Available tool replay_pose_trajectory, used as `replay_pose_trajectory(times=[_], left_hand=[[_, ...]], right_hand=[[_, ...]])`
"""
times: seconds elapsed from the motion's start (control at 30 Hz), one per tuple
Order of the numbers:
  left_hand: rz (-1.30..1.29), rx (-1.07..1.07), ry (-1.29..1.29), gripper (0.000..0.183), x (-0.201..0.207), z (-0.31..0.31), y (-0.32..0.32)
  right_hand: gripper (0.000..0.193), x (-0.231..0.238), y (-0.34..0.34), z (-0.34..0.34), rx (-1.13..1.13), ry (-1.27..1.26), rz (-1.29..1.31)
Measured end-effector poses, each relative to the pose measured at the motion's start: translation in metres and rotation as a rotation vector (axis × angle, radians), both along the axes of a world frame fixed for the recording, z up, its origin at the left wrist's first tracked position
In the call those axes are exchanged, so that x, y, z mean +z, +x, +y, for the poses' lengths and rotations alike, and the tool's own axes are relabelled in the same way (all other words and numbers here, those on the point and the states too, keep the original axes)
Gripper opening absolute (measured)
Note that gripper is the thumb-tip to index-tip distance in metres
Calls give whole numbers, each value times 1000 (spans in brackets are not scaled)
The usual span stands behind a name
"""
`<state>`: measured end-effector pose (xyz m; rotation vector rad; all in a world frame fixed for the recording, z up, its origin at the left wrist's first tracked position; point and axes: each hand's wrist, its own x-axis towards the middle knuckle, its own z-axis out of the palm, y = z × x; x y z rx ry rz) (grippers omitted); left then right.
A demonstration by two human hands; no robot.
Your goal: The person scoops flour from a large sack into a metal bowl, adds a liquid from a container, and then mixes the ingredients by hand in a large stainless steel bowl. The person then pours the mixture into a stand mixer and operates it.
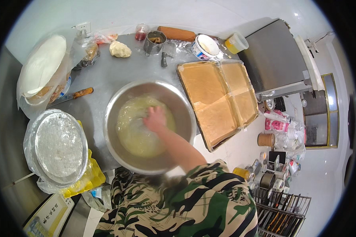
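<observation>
A large steel mixing bowl (114,147) stands at the front edge of the steel table. Pale yellow-green liquid (140,140) lies in it, with a cloudy whitish patch near the middle. My right hand (156,119) reaches down into the liquid, its fingers slightly apart and their tips partly under the surface. Nothing shows in its grip. My left hand is out of sight. To the bowl's right lies a baking tray (205,136) lined with brown paper. A knife with a wooden handle (83,93) rests to its left.
Behind the bowl are a dough lump (120,49), a metal cup (153,46), a rolling pin (176,34), a scraper (164,59) and a white tub (205,47). On the left, a floury round pan (59,144) sits over yellow egg trays (93,173). A wire rack (283,211) stands lower right.
</observation>
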<state>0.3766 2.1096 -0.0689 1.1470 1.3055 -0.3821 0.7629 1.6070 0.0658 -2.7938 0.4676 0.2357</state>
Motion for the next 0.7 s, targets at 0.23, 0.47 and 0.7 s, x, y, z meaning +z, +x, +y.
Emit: replay_pose_trajectory(times=[0.23, 0.47, 0.7], left_hand=[[-42, 32, -37, 16, 4, 14, 7], [-42, 130, -46, 17, 4, 24, -18], [-39, 119, -106, 22, -14, 16, -42]], right_hand=[[47, -1, -86, 67, 381, -37, 131], [60, -11, 5, -1, 3, 44, -17], [53, -15, -75, 62, 412, -91, 122]])
